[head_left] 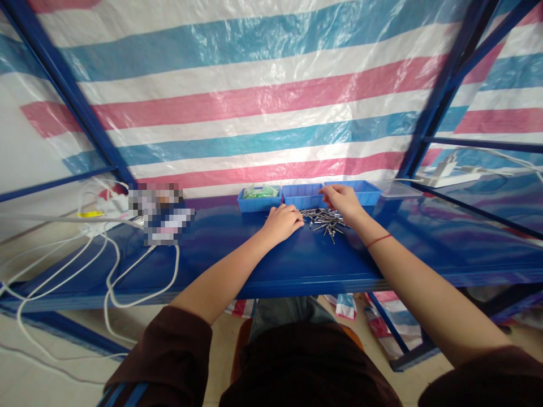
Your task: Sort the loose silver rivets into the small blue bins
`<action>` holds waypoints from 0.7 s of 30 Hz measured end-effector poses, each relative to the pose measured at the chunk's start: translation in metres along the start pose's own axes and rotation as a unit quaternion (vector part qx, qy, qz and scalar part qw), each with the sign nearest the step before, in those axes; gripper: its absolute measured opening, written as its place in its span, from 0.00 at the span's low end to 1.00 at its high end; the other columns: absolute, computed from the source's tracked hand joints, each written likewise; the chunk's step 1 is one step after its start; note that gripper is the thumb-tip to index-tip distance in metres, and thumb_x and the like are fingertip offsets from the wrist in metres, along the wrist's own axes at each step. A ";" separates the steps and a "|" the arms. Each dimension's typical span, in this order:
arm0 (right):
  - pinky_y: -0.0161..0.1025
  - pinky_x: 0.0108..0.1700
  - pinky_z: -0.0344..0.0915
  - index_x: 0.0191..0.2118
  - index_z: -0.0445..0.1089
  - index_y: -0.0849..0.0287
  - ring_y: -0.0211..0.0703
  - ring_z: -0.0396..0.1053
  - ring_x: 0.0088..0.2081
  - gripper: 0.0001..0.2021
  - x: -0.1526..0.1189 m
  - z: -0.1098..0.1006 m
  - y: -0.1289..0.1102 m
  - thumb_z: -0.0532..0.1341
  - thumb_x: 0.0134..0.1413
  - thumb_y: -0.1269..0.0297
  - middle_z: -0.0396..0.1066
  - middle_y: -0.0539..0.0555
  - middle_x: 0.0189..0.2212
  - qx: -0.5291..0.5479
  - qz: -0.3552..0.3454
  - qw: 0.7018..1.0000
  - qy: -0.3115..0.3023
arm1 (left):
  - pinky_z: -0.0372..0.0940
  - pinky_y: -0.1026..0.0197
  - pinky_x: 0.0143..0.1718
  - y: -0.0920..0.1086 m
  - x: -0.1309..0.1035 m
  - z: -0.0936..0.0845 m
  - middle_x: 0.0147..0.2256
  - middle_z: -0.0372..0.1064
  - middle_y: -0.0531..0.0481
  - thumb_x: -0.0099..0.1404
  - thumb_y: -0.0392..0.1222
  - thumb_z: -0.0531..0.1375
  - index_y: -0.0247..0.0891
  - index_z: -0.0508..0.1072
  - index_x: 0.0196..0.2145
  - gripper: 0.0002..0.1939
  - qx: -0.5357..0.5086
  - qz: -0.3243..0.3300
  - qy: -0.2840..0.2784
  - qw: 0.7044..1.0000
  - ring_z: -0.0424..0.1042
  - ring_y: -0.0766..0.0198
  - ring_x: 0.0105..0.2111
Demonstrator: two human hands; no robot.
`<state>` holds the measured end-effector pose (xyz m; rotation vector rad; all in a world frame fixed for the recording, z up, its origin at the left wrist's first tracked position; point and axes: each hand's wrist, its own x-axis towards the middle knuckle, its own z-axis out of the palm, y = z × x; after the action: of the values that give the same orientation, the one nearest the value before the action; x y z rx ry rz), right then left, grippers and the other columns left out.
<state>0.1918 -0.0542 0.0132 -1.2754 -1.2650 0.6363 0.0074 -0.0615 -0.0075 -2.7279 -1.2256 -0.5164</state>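
A loose pile of thin metal pin-like pieces (326,219) lies on the blue table, dark and silvery, too small to name exactly. At the pile's left edge my left hand (283,221) rests low on the tabletop, fingers bent and close together; what is under them is hidden. My right hand (343,202) is raised just above the pile's back right side, in front of the bins, with thumb and fingers pinched. Anything between those fingertips is too small to make out. Behind the pile stand a middle blue bin (292,199) and a right blue bin (371,195).
A left blue bin (246,202) holds a clear bag with green contents (261,192). A translucent lid-like sheet (401,189) lies right of the bins. White cables (112,282) and a power strip (99,226) occupy the left; another power strip (443,172) is at right. Striped sheeting (263,113) hangs behind.
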 end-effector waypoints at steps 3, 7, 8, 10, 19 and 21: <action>0.32 0.19 0.51 0.23 0.68 0.62 0.31 0.56 0.17 0.09 0.003 0.001 0.005 0.55 0.46 0.64 0.62 0.50 0.17 -0.036 -0.027 0.999 -0.019 | 0.58 0.54 0.43 0.001 -0.001 -0.002 0.43 0.67 0.47 0.64 0.47 0.54 0.42 0.74 0.39 0.12 0.016 -0.015 -0.003 1.000 0.63 0.56 0.44; 0.33 0.21 0.53 0.24 0.70 0.62 0.32 0.58 0.18 0.10 0.005 0.002 0.009 0.55 0.46 0.62 0.64 0.50 0.19 -0.073 -0.044 0.996 -0.032 | 0.59 0.54 0.42 0.000 -0.001 -0.002 0.43 0.67 0.48 0.65 0.46 0.53 0.41 0.74 0.37 0.12 0.027 -0.022 -0.005 0.999 0.63 0.56 0.44; 0.33 0.21 0.53 0.25 0.70 0.62 0.33 0.58 0.19 0.11 0.005 0.002 0.009 0.55 0.47 0.61 0.64 0.50 0.19 -0.082 -0.049 0.995 -0.036 | 0.59 0.55 0.41 0.000 -0.001 -0.001 0.43 0.67 0.48 0.65 0.46 0.53 0.41 0.74 0.36 0.12 0.028 -0.019 -0.005 0.999 0.63 0.56 0.44; 0.33 0.22 0.54 0.26 0.70 0.62 0.34 0.59 0.20 0.12 0.004 0.001 0.008 0.55 0.47 0.60 0.65 0.51 0.19 -0.107 -0.063 0.991 -0.044 | 0.59 0.55 0.41 0.000 -0.002 0.000 0.44 0.66 0.47 0.65 0.45 0.52 0.40 0.74 0.36 0.12 0.030 -0.014 0.003 0.999 0.63 0.56 0.44; 0.37 0.32 0.62 0.31 0.74 0.62 0.36 0.64 0.26 0.11 -0.010 0.007 -0.002 0.59 0.46 0.60 0.73 0.54 0.31 -0.115 -0.110 0.968 -0.194 | 0.61 0.60 0.41 -0.006 0.005 0.003 0.35 0.71 0.50 0.66 0.41 0.50 0.38 0.71 0.37 0.11 -0.184 -0.068 0.109 0.974 0.67 0.62 0.37; 0.36 0.31 0.62 0.31 0.74 0.62 0.35 0.63 0.25 0.12 -0.014 0.009 -0.006 0.60 0.45 0.59 0.72 0.53 0.29 -0.082 -0.105 0.968 -0.213 | 0.61 0.62 0.40 -0.010 0.009 0.007 0.33 0.71 0.51 0.65 0.42 0.51 0.37 0.70 0.36 0.10 -0.258 -0.070 0.116 0.957 0.68 0.64 0.34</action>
<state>0.1784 -0.0658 0.0123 -1.1495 -1.8141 0.6858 0.0076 -0.0468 -0.0117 -2.8608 -1.3836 -1.3008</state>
